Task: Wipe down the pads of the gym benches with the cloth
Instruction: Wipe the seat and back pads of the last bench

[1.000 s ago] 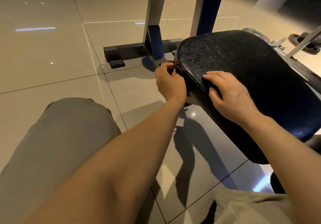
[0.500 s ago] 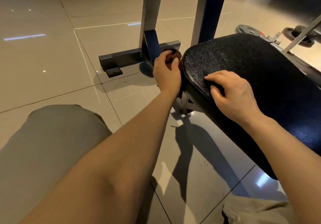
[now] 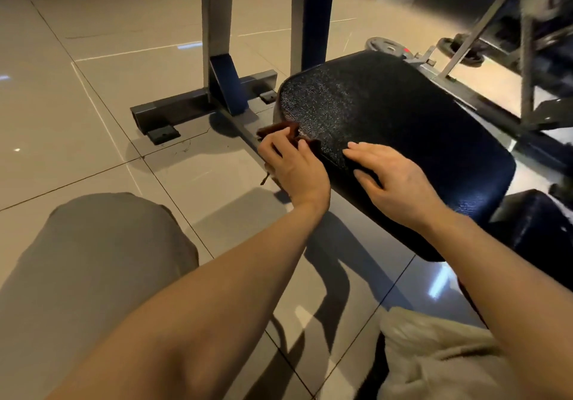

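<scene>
A black textured bench pad (image 3: 403, 126) slopes from upper centre down to the right. My left hand (image 3: 291, 167) grips a dark reddish-brown cloth (image 3: 280, 129) against the pad's near left edge; most of the cloth is hidden under my fingers. On the pad's top, close to that edge, my right hand (image 3: 393, 179) rests with fingers spread almost flat. A second dark pad (image 3: 539, 229) shows at the right, lower down.
The bench's grey and blue steel frame (image 3: 217, 58) stands on the tiled floor (image 3: 77, 105) just behind my left hand, with a base bar (image 3: 173, 111). Weight plates (image 3: 384, 46) and more metal frames (image 3: 524, 67) crowd the upper right. My knees fill the bottom.
My left hand has slid with the cloth down along the pad's left edge, toward me. My right hand's fingers have flattened on the pad. The view has shifted.
</scene>
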Tool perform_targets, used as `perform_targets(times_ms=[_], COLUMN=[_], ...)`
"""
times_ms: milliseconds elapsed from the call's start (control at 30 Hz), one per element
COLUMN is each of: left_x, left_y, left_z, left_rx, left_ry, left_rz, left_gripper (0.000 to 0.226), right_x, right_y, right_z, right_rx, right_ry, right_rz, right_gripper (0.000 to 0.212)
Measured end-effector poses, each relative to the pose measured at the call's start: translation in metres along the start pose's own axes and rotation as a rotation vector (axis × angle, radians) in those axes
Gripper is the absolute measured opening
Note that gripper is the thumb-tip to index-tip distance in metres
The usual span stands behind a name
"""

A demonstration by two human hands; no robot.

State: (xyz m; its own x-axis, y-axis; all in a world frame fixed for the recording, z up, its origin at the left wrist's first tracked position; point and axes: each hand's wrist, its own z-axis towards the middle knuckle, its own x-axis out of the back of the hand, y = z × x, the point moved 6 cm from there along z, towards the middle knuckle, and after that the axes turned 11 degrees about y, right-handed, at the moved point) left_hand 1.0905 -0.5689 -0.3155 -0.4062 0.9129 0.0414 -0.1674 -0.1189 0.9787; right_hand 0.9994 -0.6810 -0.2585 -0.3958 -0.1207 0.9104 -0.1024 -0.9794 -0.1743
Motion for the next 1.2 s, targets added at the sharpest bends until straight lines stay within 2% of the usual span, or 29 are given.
perform_targets(times_ms=[100,267,400,533,600,667,733,833,933,1000,1100,1200], left_x=[0.003,0.001,0.005,0.015,0.019,0.022,0.022,0.008,-0.003,-0.004,-0.002,0.002], left_y=[0.005,0.01,0.016,0.021,0.025,0.037,0.054,0.068,0.071,0.072,0.076,0.092], left_z=[-0.05,-0.12,-0.185,-0.247,-0.261,-0.258,-0.242,-0.215,-0.217,-0.226,-0.229,-0.24], left_rx=[-0.074,-0.149,-0.204,-0.289,-0.323,-0.374,-0.459,-0.565,-0.683,-0.766,-0.718,-0.565], left_ry=[-0.036,-0.097,-0.262,-0.477,-0.55,-0.55,-0.479,-0.438,-0.577,-0.664,-0.796,-0.949], left_rz=[-0.004,-0.02,-0.037,-0.102,-0.136,-0.203,-0.242,-0.056,0.2,0.266,0.124,-0.088], left_gripper=[0.032,0.038,0.037,0.029,0.027,0.026,0.029,0.037,0.037,0.034,0.026,0.022], right_x=[0.017,0.05,0.073,0.082,0.087,0.096,0.104,0.105,0.098,0.094,0.094,0.106], right_y=[0.024,0.072,0.093,0.101,0.105,0.11,0.115,0.115,0.113,0.113,0.109,0.105], right_z=[-0.031,-0.091,-0.144,-0.185,-0.196,-0.201,-0.201,-0.201,-0.202,-0.204,-0.21,-0.219], right_rx=[-0.079,-0.325,-0.485,-0.529,-0.527,-0.54,-0.549,-0.513,-0.475,-0.465,-0.485,-0.581], right_ry=[-0.009,0.0,0.019,-0.05,-0.03,0.051,0.109,0.08,0.017,-0.038,-0.016,0.164], right_rz=[0.001,-0.01,0.016,-0.047,-0.051,-0.044,-0.029,-0.037,-0.065,-0.094,-0.031,0.326], right_gripper=[0.043,0.045,0.046,0.046,0.046,0.045,0.041,0.038,0.037,0.038,0.036,0.037])
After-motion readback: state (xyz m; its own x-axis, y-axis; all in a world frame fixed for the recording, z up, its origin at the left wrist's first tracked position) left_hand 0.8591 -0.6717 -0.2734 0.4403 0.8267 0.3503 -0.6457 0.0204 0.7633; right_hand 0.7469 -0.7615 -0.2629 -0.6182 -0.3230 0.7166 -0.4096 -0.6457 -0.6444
